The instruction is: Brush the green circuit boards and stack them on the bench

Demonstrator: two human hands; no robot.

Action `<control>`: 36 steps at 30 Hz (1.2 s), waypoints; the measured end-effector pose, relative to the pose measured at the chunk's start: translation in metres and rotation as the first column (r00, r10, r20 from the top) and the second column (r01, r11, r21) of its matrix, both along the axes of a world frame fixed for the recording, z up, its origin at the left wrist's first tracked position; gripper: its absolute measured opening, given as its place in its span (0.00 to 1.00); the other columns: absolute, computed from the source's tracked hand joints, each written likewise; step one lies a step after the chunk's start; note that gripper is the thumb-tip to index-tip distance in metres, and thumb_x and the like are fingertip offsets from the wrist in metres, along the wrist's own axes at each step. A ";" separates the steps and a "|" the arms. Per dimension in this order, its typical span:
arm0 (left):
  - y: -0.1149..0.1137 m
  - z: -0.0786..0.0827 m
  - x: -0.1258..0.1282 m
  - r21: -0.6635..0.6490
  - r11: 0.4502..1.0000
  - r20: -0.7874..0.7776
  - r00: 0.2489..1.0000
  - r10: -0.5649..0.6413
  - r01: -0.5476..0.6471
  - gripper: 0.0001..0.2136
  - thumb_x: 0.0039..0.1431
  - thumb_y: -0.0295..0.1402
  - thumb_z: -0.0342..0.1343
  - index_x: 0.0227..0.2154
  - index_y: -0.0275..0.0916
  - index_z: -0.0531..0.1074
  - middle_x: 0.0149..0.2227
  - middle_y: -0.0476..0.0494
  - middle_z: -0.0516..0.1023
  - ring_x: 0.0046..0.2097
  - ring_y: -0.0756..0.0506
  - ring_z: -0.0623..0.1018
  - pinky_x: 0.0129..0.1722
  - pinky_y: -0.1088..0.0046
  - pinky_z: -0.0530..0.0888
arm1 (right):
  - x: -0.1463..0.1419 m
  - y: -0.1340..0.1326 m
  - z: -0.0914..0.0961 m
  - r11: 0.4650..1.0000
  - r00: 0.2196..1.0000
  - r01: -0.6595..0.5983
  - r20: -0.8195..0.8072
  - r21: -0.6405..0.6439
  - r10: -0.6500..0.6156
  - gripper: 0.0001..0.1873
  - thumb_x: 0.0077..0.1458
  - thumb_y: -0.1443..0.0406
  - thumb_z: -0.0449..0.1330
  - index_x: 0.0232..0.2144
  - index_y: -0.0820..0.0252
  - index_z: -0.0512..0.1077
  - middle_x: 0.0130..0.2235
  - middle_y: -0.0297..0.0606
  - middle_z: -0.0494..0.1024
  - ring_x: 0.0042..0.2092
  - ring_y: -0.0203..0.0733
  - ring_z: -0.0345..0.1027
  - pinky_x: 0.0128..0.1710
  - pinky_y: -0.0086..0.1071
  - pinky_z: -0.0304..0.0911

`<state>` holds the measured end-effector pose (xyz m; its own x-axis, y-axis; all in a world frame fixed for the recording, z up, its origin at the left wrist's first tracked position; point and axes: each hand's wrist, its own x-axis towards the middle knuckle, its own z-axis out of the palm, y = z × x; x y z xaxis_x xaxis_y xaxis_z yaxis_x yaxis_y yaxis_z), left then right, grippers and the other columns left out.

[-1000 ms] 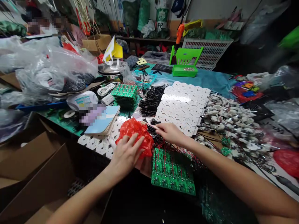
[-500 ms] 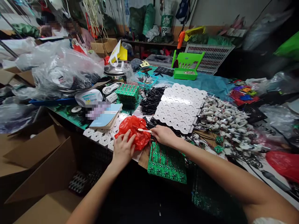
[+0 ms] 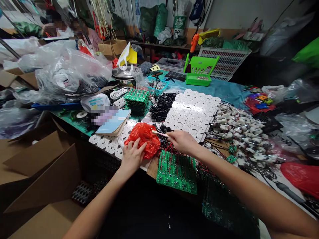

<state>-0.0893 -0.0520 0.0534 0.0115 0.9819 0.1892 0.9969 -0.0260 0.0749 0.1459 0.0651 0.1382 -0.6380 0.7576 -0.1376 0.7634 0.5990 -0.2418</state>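
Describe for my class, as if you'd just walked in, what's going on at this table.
A person is working with both bare hands at a crowded table. The left hand lies with its fingers spread on a crumpled red plastic bag. The right hand holds a thin pale stick, its tip at the bag; whether they touch is unclear. Green circuit boards with red wires lie at the near edge, and white perforated sheets lie beyond the right hand.
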 end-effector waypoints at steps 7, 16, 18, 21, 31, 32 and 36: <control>0.002 0.015 0.001 0.112 0.994 0.083 0.996 -0.024 0.015 0.17 0.64 0.33 0.52 0.54 0.38 0.72 0.57 0.33 0.73 0.55 0.33 0.72 0.52 0.53 0.66 | 0.040 -0.029 0.018 0.946 0.964 0.087 -0.214 -0.312 -0.159 0.20 0.67 0.59 0.49 0.42 0.58 0.80 0.29 0.38 0.80 0.29 0.38 0.70 0.31 0.31 0.58; -0.049 0.035 0.034 0.305 0.948 0.563 0.820 -0.102 -0.091 0.08 0.61 0.35 0.59 0.27 0.41 0.71 0.28 0.47 0.74 0.33 0.46 0.73 0.37 0.67 0.70 | 0.095 -0.095 0.027 0.961 0.968 -0.020 -0.236 0.277 0.088 0.21 0.69 0.59 0.48 0.54 0.59 0.75 0.37 0.42 0.79 0.36 0.42 0.70 0.32 0.33 0.58; -0.069 0.024 0.052 0.133 0.981 0.747 0.664 -0.007 -0.140 0.11 0.56 0.39 0.64 0.29 0.40 0.69 0.27 0.50 0.72 0.29 0.48 0.71 0.30 0.71 0.69 | 0.099 -0.110 0.021 0.923 0.964 -0.124 -0.175 0.364 0.198 0.20 0.69 0.61 0.49 0.54 0.61 0.74 0.31 0.40 0.75 0.31 0.39 0.66 0.29 0.32 0.54; -0.088 0.000 0.075 -0.106 0.988 0.897 0.419 0.143 -0.112 0.27 0.46 0.42 0.71 0.47 0.40 0.69 0.40 0.45 0.76 0.36 0.46 0.76 0.32 0.71 0.73 | 0.096 -0.126 0.006 0.907 0.940 -0.249 -0.139 0.340 0.311 0.18 0.69 0.64 0.49 0.52 0.60 0.75 0.29 0.37 0.72 0.29 0.37 0.62 0.27 0.31 0.50; -0.085 -0.011 0.092 -0.221 0.970 0.934 0.264 0.240 -0.099 0.27 0.43 0.44 0.71 0.45 0.40 0.71 0.43 0.43 0.75 0.41 0.44 0.75 0.34 0.70 0.74 | 0.072 -0.106 -0.017 0.845 0.920 -0.352 -0.020 0.402 0.392 0.16 0.64 0.71 0.54 0.52 0.59 0.74 0.33 0.37 0.75 0.33 0.40 0.62 0.30 0.33 0.49; -0.084 -0.010 0.092 -0.240 0.966 0.932 0.254 0.257 -0.098 0.26 0.43 0.44 0.71 0.44 0.40 0.71 0.41 0.44 0.75 0.40 0.44 0.74 0.33 0.70 0.74 | 0.071 -0.099 -0.017 0.840 0.930 -0.331 -0.002 0.429 0.367 0.17 0.64 0.71 0.54 0.52 0.59 0.74 0.33 0.38 0.75 0.33 0.40 0.62 0.29 0.33 0.49; -0.083 -0.010 0.092 -0.293 0.952 0.931 0.200 0.306 -0.094 0.25 0.42 0.44 0.72 0.41 0.40 0.70 0.38 0.45 0.74 0.39 0.44 0.74 0.32 0.71 0.73 | 0.073 -0.079 -0.014 0.842 0.974 -0.188 -0.012 0.506 0.225 0.16 0.65 0.70 0.53 0.52 0.59 0.75 0.31 0.38 0.75 0.32 0.39 0.61 0.28 0.34 0.46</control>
<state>0.0030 -0.1350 0.0432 -0.2745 0.9324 -0.2353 0.1292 0.2782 0.9518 0.2188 -0.0136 0.1240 -0.7812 0.5617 0.2723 0.6011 0.7946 0.0855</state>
